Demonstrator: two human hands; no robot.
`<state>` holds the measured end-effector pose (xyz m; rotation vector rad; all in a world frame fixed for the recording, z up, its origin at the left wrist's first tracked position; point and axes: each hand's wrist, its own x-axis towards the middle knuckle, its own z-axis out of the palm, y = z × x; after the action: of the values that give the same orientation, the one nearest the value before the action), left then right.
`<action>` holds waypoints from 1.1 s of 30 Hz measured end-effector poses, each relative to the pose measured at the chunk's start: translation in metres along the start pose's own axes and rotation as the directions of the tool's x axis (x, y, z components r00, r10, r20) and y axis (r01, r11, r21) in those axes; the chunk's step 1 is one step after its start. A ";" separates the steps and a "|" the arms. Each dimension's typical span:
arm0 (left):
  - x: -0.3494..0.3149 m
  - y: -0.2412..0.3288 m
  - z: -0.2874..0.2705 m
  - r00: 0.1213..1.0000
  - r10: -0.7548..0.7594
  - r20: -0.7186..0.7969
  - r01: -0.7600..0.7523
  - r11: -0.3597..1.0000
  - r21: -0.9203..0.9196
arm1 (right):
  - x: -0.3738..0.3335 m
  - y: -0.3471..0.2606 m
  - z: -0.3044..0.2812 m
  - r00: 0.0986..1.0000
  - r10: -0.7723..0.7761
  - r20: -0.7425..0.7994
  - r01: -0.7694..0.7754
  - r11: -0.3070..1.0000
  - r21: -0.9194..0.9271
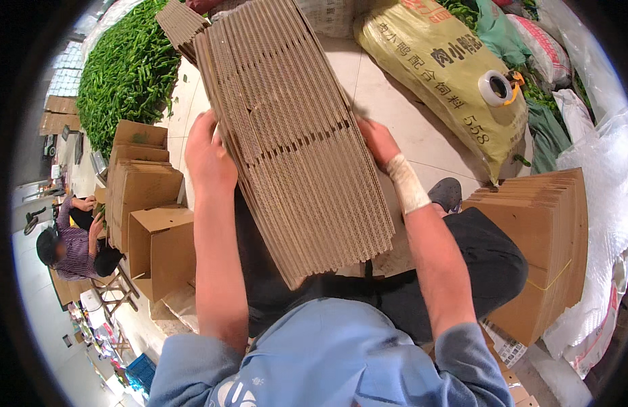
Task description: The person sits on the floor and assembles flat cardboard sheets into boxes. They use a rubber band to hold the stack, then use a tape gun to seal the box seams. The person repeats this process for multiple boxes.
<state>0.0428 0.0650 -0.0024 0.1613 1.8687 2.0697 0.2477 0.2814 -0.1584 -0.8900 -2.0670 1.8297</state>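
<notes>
A thick stack of flattened cardboard boxes (293, 129) stands tilted in front of me, its corrugated edges facing up. My left hand (211, 156) grips the stack's left side, fingers bent against the outer sheet. On the opposite side my right hand (378, 141), with a pale wrap round its wrist, presses against the stack. Its fingertips are partly hidden behind the cardboard. The near end of the stack reaches over my lap, between my knees.
Green peppers (127, 74) are heaped at the far left. Standing at the left are an open carton (168, 247) and more folded cardboard (144, 197); a person (76, 237) sits beyond. At right, a tape dispenser (485, 90) lies on a yellow sack (422, 68), with flat cartons (524, 230) nearer me.
</notes>
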 end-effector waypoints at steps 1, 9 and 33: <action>-0.018 0.011 0.005 0.994 -0.077 0.082 0.079 0.996 -0.030 | 0.015 0.003 -0.002 0.996 -0.081 -0.027 0.080 0.996 -0.041; -0.037 -0.009 0.017 0.939 -0.335 0.079 0.334 0.942 0.030 | 0.083 -0.027 0.026 1.000 -0.007 -0.026 0.015 0.953 0.304; -0.021 -0.095 -0.060 0.862 -0.497 -0.099 0.502 0.865 0.032 | 0.056 -0.056 0.064 0.995 -0.097 -0.008 0.097 0.964 0.247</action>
<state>0.0603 0.0083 -0.1000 -0.3733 1.7783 1.6848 0.1527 0.2603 -0.1287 -0.7068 -1.7969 1.9812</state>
